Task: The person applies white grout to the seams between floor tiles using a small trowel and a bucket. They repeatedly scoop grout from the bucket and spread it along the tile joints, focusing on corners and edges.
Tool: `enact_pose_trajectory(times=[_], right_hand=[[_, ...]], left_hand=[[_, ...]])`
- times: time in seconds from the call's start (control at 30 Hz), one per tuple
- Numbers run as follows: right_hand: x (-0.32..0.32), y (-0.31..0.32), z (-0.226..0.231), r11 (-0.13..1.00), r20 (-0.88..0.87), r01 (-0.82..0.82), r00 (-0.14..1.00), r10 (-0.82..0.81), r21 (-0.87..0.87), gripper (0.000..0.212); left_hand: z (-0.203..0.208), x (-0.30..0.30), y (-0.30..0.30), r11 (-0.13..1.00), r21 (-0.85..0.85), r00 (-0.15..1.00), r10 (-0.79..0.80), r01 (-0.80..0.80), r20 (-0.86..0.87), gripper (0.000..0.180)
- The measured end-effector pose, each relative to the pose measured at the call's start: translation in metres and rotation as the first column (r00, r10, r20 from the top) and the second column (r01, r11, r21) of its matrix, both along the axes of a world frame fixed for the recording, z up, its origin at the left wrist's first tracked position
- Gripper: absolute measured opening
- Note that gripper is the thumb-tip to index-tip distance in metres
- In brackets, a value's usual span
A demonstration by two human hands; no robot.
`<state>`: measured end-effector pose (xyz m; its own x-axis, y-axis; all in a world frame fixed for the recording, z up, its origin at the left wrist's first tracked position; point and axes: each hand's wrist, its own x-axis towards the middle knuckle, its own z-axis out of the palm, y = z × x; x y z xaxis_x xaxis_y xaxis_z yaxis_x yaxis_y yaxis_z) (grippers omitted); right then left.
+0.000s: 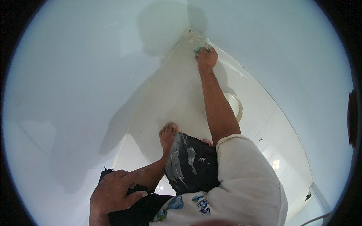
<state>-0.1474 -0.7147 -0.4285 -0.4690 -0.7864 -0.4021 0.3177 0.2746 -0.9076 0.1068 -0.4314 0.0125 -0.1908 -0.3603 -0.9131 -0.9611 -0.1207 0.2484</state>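
Note:
My right hand (206, 57) reaches far forward, low to the floor near the corner where two walls meet. Its fingers are closed around a crumpled, pale green and white wad (201, 46); whether it is cloth or plastic I cannot make out. My left hand (116, 191) lies over my bent left knee, fingers laid flat and thumb apart, holding nothing. Black shorts (191, 162) with whitish smears cover my other knee. My bare left foot (168, 136) stands on the floor, and only a few toes of the other foot show.
A round whitish container (236, 107) stands right of my right forearm, partly hidden by it. Pale walls (75, 75) close in on both sides of the cream floor (181, 86). A cord (316, 218) and a small dark scrap (308, 196) are at the lower right.

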Motion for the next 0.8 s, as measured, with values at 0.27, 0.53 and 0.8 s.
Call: enact_pose_trajectory(times=[0.27,0.53,0.8], right_hand=[[0.039,-0.049,-0.022,0.995,-0.066,0.064,0.996,-0.059,0.074,0.024],[0.030,-0.039,0.003,0.995,0.507,0.093,0.860,-0.059,-0.042,0.033],[0.015,-0.046,-0.035,0.744,-0.612,-0.661,0.550,0.568,0.097,0.026]], left_hand=[[0.006,-0.009,0.000,1.000,0.018,1.000,0.005,-0.005,0.011,0.059],[0.002,-0.007,0.000,0.995,0.082,0.997,-0.063,0.060,0.040,0.068],[0.006,-0.009,0.002,0.998,0.033,0.998,-0.059,0.059,0.007,0.070]])
